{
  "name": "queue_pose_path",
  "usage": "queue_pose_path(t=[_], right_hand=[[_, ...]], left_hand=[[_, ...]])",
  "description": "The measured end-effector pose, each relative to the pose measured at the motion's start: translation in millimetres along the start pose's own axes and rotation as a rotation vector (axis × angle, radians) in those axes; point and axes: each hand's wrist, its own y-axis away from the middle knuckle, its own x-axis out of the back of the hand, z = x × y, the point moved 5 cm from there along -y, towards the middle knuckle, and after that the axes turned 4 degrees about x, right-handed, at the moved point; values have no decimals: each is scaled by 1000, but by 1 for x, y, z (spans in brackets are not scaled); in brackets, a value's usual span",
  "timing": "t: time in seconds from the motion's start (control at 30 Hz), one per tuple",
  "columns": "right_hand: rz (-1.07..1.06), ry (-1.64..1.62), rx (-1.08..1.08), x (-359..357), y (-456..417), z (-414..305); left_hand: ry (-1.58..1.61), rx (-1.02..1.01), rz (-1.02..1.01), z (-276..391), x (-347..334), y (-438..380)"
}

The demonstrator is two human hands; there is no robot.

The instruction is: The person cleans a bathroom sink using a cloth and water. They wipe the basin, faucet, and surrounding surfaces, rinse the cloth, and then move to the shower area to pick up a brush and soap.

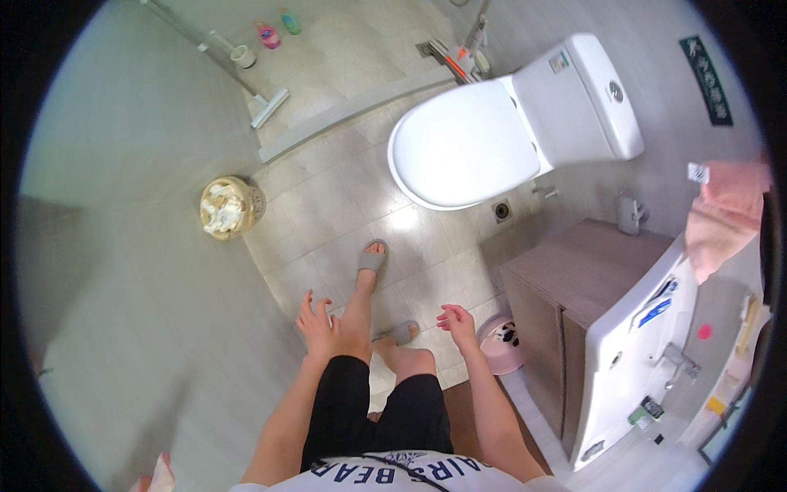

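Observation:
My left hand (pixel 318 326) hangs above my left knee, its fingers apart and slightly bent, holding nothing. On the other side, my right hand (pixel 458 323) is held over the tiled floor with loosely curled fingers and nothing in it. Close to it on the floor, partly behind the vanity cabinet, lies a pink basin (pixel 501 363) with black and white items in it. A white toilet (pixel 464 144) with its lid down stands ahead. Against the left wall is a waste bin (pixel 255 203) full of crumpled white paper.
A raised sill (pixel 356 114) crosses the floor ahead; beyond it are a squeegee (pixel 270 109), a toilet brush holder (pixel 243 56) and two bottles. At right stand a wooden vanity cabinet (pixel 535 307) and white washbasin (pixel 615 332). A floor drain (pixel 502 211) lies beside the toilet; a pink towel (pixel 725 209) hangs above.

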Motion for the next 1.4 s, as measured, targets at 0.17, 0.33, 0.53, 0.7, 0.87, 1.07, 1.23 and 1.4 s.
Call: queue_pose_path(t=[0.17,0.33,0.53,0.7,0.87,1.07,1.23,1.4], right_hand=[[61,155,-160,39,40,-45],[177,299,-287,80,75,-71],[187,180,-162,77,101,-117],[189,174,-162,83,107,-116],[182,304,-226,91,120,-113],[164,432,-131,99,135,-154],[174,363,-177,119,101,-170],[92,340,-63,110,55,-188]], left_hand=[[-25,257,-2,-28,73,-7],[-1,534,0,-97,119,-10],[-34,730,-97,-151,160,-43],[267,627,-92,-124,180,-98],[449,496,-224,-138,151,-96],[679,583,-64,-203,102,-18],[572,874,-90,-238,77,89],[658,942,-196,-217,76,160]])
